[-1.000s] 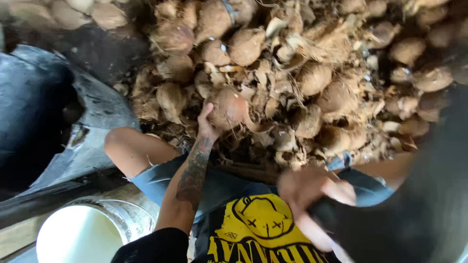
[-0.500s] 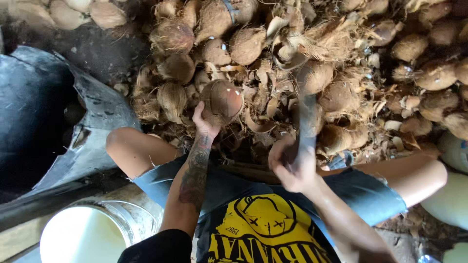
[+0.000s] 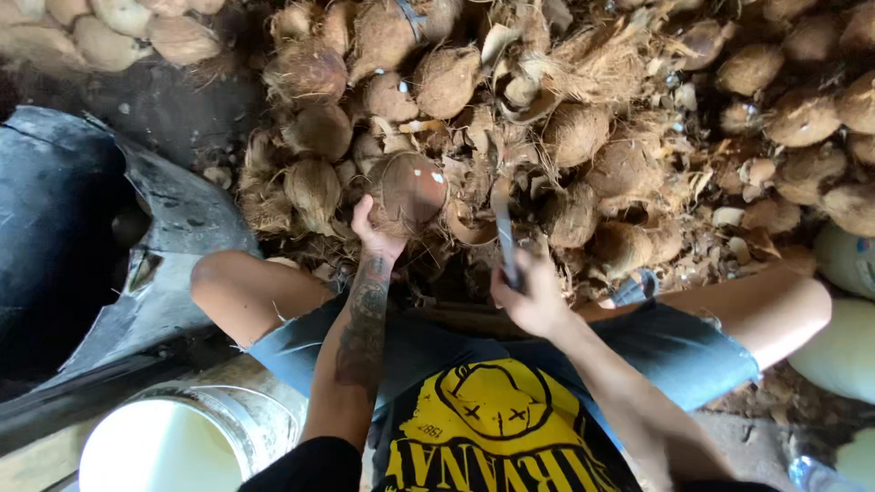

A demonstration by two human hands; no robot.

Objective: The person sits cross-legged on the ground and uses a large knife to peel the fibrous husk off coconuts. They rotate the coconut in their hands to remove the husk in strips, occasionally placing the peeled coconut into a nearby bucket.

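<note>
Brown, round and partly stripped of husk, the coconut (image 3: 410, 189) sits in the left hand (image 3: 375, 239), which cups it from below with fingers curled up its near side and lifts it just clear of the heap (image 3: 583, 137). That heap of husked nuts and torn fibre fills the top half of the view, and the held nut hangs over its near edge, above the person's left knee. The right hand (image 3: 533, 296) is clenched round the handle of a blade (image 3: 503, 228) that points up and away, its edge just beside the nut on the right; whether metal touches shell I cannot tell.

By the look of it, the nut is heavy for its bulk, rigid and hard, and will not give under the fingers. Its bared patch looks smooth and likely slick, while the leftover fibre around it offers friction. The safest hold is probably low, palm under the rounded base, fingertips on the fibrous part and kept off the side facing the blade. A struck shell can crack suddenly, so a firm cradle matters more than a tight squeeze.

A white bucket (image 3: 164, 446) stands at the lower left, beside a dark curved sheet (image 3: 155, 228).
</note>
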